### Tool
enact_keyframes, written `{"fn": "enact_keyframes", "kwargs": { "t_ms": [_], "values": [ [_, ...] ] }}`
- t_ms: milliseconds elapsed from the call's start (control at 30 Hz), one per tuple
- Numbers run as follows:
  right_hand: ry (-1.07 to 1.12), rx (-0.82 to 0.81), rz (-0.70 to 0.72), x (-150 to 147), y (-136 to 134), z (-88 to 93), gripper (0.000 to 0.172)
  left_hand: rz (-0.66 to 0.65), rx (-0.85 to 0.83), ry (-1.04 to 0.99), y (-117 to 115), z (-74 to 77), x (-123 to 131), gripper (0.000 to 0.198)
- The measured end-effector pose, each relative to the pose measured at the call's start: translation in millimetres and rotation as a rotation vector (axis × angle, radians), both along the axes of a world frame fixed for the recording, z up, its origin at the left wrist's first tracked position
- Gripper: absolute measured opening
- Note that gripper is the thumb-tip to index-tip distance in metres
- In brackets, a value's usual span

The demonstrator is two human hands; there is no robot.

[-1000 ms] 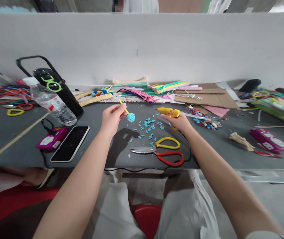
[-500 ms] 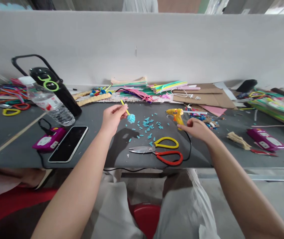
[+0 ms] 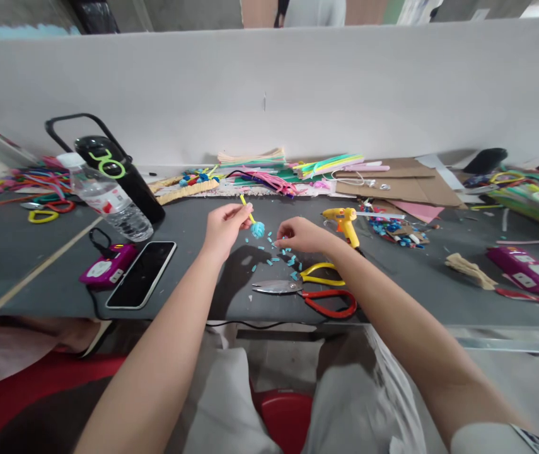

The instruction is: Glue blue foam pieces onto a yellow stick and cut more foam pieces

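My left hand is closed round a thin yellow stick that carries a small blue tuft at its lower end. My right hand reaches in from the right with fingers pinched over the scattered blue bits on the dark table, close to the tuft; whether a bit is in the pinch is hidden. A yellow glue gun stands on the table just right of that hand, untouched. Scissors with a yellow and a red handle lie near the front edge.
A phone and a purple box lie at the left, behind them a water bottle and a black flask. Coloured strips, cardboard and scraps line the back. A white partition stands behind.
My right hand set the glue gun down upright, then moved left to the blue bits beside the tuft. My left hand kept holding the stick.
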State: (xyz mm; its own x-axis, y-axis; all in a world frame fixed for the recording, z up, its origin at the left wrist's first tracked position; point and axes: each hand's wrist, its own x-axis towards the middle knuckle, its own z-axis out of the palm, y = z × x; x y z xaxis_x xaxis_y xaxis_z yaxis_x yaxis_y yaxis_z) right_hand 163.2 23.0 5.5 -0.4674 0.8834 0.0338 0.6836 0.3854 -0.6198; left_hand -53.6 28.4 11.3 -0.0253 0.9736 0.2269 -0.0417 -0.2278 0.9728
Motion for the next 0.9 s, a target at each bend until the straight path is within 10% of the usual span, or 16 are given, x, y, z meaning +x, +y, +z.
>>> {"fn": "enact_keyframes", "kwargs": {
  "t_ms": [667,900],
  "values": [
    [0.174,0.137,-0.123,-13,-6,-17.0,0.034,0.047,0.051,0.059,-2,1.9,-3,0.034],
    [0.186,0.022,0.263,-6,-13,-21.4,0.021,0.044,0.057,0.053,-2,-0.6,-4,0.033]
  ]
}}
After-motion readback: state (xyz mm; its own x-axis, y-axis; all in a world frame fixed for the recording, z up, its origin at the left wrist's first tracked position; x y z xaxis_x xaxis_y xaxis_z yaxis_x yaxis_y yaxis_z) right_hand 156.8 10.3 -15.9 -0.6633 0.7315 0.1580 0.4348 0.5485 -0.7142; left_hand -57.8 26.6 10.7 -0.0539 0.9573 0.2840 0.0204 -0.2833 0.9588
